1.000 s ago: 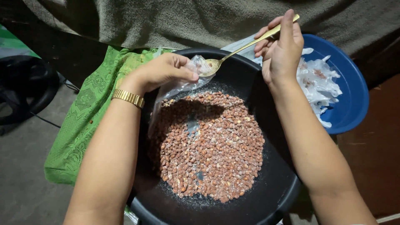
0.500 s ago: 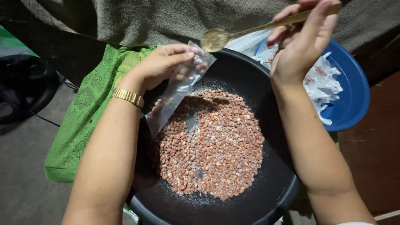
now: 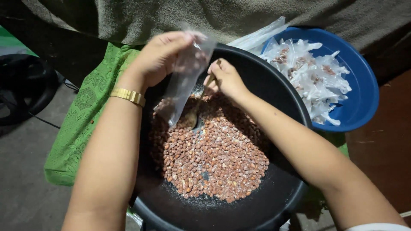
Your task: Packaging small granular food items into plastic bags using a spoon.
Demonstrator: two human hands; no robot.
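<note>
A black round basin (image 3: 278, 85) holds a heap of reddish-brown peanuts (image 3: 216, 164) dusted with white grains. My left hand (image 3: 160, 55), a gold watch band on its wrist, pinches a small clear plastic bag (image 3: 184, 79) by its top above the basin's far left side; the bag hangs down over the peanuts. My right hand (image 3: 227, 79) grips a gold spoon (image 3: 195, 113) whose bowl is dipped into the peanuts just under the bag.
A blue bowl (image 3: 364, 98) at the right holds several small filled plastic bags (image 3: 310, 79). A green lace cloth (image 3: 85, 124) lies under the basin at the left. A grey blanket (image 3: 239, 17) runs across the top. A dark round object (image 3: 23, 90) sits far left.
My right hand has come down from above the basin's rim and put the spoon into the peanuts. My left hand has lifted the bag slightly higher.
</note>
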